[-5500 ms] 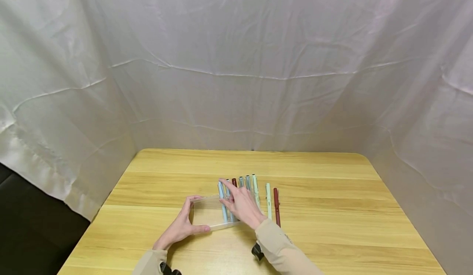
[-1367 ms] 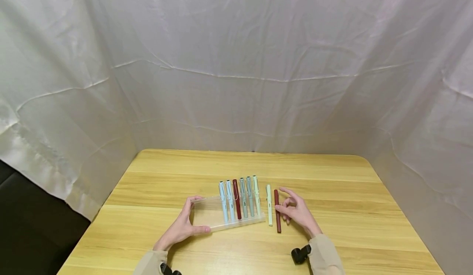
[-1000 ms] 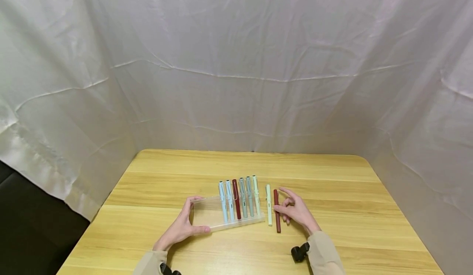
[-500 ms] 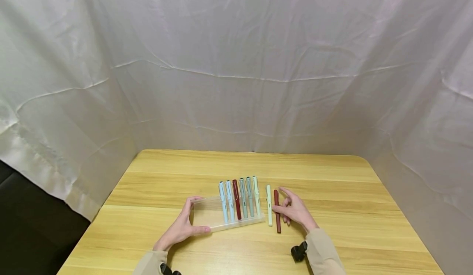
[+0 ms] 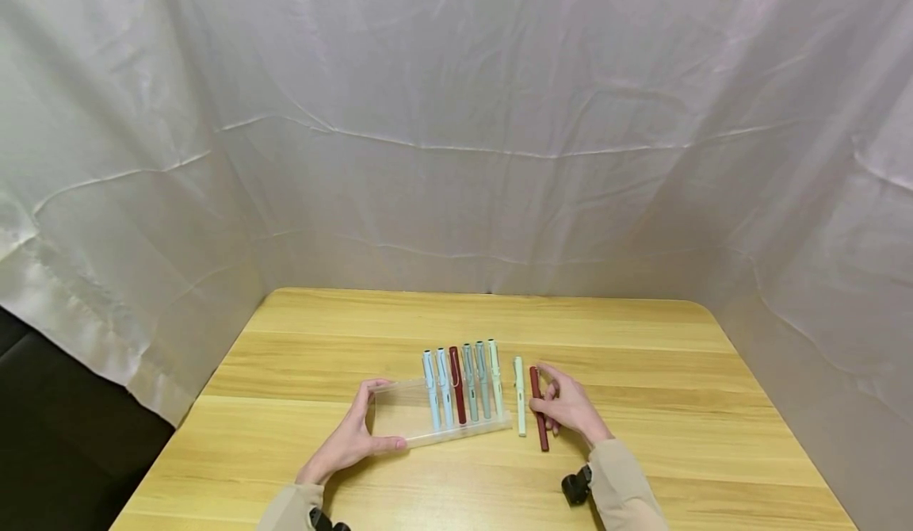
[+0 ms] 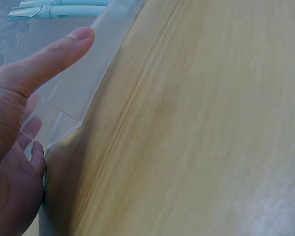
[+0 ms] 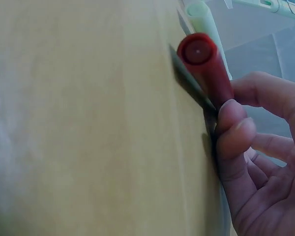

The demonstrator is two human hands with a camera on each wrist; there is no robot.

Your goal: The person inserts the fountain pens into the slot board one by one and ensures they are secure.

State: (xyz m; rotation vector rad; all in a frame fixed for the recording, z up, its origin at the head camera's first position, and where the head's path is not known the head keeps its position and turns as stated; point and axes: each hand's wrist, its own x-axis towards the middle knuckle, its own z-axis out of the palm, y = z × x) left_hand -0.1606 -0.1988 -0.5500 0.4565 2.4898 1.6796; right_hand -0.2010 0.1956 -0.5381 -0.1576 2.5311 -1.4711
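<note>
My left hand (image 5: 349, 432) grips the left end of a clear plastic pen rack (image 5: 397, 412), thumb along its front lip and fingers at the back. Side by side in the rack lie several capped pens: light blue (image 5: 431, 388), dark red (image 5: 457, 388), grey-blue (image 5: 469, 384) and pale green (image 5: 495, 380). To the right of the rack, my right hand (image 5: 574, 410) pinches another dark red pen (image 5: 542, 434) between thumb and fingers. The right wrist view shows that red pen (image 7: 211, 73) end-on, over its shadow on the wood.
Between the rack and the red pen, a loose pale green pen (image 5: 520, 400) lies on the wooden table (image 5: 642, 372). Pale curtains (image 5: 456, 198) stand behind the table and on both sides. Something black (image 5: 64, 436) is beyond the left edge.
My right hand has moved from above the racked pens to the loose red pen on the right. Just now that pen has turned slightly, its near end swinging right. My left hand stays put.
</note>
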